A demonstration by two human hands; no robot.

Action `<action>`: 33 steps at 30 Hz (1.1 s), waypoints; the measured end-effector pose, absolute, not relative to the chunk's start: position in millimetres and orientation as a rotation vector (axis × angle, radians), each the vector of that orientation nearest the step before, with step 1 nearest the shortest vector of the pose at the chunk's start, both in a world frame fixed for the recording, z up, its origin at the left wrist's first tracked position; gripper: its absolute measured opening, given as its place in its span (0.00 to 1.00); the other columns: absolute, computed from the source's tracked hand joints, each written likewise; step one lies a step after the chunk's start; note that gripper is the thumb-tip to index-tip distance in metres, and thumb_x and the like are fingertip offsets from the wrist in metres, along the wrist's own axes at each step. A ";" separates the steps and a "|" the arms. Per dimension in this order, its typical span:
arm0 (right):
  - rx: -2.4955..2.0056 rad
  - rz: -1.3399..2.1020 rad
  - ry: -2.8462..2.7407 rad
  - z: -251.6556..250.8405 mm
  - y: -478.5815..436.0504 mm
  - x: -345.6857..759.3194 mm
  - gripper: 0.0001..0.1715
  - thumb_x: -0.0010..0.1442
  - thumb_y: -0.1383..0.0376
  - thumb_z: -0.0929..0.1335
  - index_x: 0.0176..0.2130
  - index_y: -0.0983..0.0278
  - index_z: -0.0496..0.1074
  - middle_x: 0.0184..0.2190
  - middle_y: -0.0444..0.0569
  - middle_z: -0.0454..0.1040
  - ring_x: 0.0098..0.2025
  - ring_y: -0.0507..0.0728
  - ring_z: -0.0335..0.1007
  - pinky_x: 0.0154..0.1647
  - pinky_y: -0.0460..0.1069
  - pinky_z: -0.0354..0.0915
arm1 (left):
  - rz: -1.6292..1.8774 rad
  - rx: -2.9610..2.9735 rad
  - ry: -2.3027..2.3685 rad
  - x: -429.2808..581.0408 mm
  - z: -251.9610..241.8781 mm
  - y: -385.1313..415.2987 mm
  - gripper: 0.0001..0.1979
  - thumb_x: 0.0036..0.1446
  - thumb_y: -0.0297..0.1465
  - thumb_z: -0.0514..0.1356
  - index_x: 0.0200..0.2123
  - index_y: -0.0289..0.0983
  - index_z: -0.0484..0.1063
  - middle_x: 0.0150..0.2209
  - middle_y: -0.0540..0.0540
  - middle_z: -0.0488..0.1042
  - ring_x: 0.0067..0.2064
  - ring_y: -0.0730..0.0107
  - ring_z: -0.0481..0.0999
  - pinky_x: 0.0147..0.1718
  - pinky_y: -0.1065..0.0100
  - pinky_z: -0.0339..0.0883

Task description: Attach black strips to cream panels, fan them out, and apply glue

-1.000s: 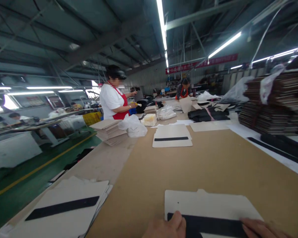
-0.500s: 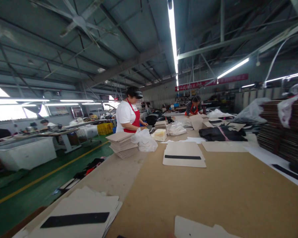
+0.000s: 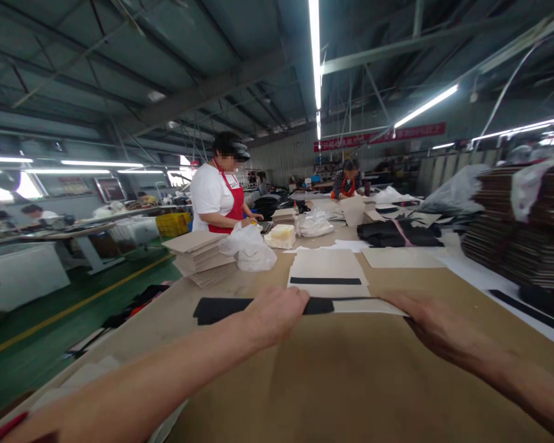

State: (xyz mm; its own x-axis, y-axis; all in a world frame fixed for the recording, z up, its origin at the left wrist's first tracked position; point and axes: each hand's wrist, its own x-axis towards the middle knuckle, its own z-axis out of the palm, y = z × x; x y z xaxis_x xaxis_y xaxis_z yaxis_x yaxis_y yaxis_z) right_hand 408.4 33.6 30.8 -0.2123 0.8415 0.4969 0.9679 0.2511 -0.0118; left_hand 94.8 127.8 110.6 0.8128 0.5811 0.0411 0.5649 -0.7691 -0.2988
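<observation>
My left hand [image 3: 281, 311] is closed around a bundle of black strips [image 3: 224, 309], whose left end sticks out past the wrist. To the right of this hand, a narrow pale piece [image 3: 369, 306] with a thin dark upper edge spans to my right hand [image 3: 415, 314]. The fingers of my right hand are closed at its far end; whether it is the pale face of a black strip, I cannot tell. Just beyond both hands lies a stack of pale boards [image 3: 325, 264] with a black strip [image 3: 325, 281] across the top one.
A pile of beige boards [image 3: 203, 255] and a plastic bag [image 3: 252, 246] stand at left. A co-worker in a red apron [image 3: 219, 191] works behind them. Black material [image 3: 397, 234] lies farther back. Tall stacks of boards [image 3: 521, 227] rise at right.
Both hands have come into view above the table, with the black strips in the left one. The view has turned slightly, and the near-left boards are now mostly behind my left arm.
</observation>
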 end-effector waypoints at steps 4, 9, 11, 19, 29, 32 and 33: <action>-1.782 -0.485 -2.104 14.0 115.4 402.8 0.33 0.60 0.75 0.56 0.59 0.62 0.71 0.58 0.57 0.73 0.57 0.63 0.72 0.59 0.61 0.66 | 0.027 -2.622 -0.875 103.8 79.6 203.3 0.15 0.61 0.19 0.50 0.48 0.34 0.69 0.45 0.36 0.77 0.45 0.53 0.79 0.41 0.57 0.73; -1.855 -0.454 -2.179 -24.0 171.0 407.1 0.32 0.62 0.74 0.57 0.62 0.64 0.68 0.62 0.58 0.68 0.63 0.63 0.65 0.64 0.60 0.60 | 0.071 -2.670 -0.946 114.8 38.9 263.4 0.18 0.62 0.19 0.48 0.51 0.36 0.68 0.52 0.37 0.73 0.50 0.55 0.77 0.47 0.58 0.71; -1.913 -0.386 -2.194 -39.1 178.2 407.5 0.32 0.61 0.76 0.57 0.62 0.65 0.69 0.63 0.59 0.67 0.64 0.63 0.64 0.63 0.60 0.61 | 0.116 -2.697 -0.964 117.4 20.6 274.5 0.17 0.63 0.20 0.49 0.50 0.37 0.69 0.52 0.38 0.74 0.49 0.56 0.78 0.48 0.59 0.71; -2.019 -0.257 -2.183 -59.7 178.2 404.4 0.34 0.59 0.77 0.57 0.63 0.69 0.67 0.65 0.62 0.64 0.64 0.65 0.63 0.59 0.57 0.65 | 0.302 -2.772 -0.990 119.5 -2.9 276.8 0.29 0.49 0.24 0.63 0.57 0.35 0.67 0.56 0.33 0.70 0.51 0.48 0.77 0.47 0.57 0.74; -2.059 -0.089 -2.178 -53.3 174.5 398.4 0.34 0.61 0.76 0.55 0.65 0.71 0.63 0.67 0.66 0.59 0.68 0.66 0.56 0.64 0.61 0.60 | 0.401 -2.767 -1.059 131.0 11.7 251.2 0.25 0.45 0.24 0.64 0.50 0.33 0.72 0.50 0.33 0.74 0.46 0.45 0.79 0.43 0.55 0.76; -2.045 -0.003 -2.182 -52.4 175.0 399.3 0.35 0.61 0.75 0.56 0.66 0.71 0.60 0.68 0.66 0.56 0.69 0.68 0.53 0.64 0.62 0.58 | 0.323 -2.771 -1.046 142.9 11.8 232.7 0.20 0.51 0.25 0.59 0.49 0.36 0.72 0.51 0.37 0.75 0.49 0.49 0.79 0.48 0.57 0.74; -2.034 0.032 -2.184 -51.8 175.6 401.9 0.36 0.60 0.74 0.57 0.67 0.71 0.60 0.69 0.66 0.55 0.69 0.68 0.52 0.64 0.63 0.57 | 0.277 -2.788 -1.036 147.8 9.4 225.9 0.20 0.54 0.25 0.57 0.51 0.37 0.71 0.53 0.38 0.74 0.51 0.51 0.78 0.50 0.57 0.73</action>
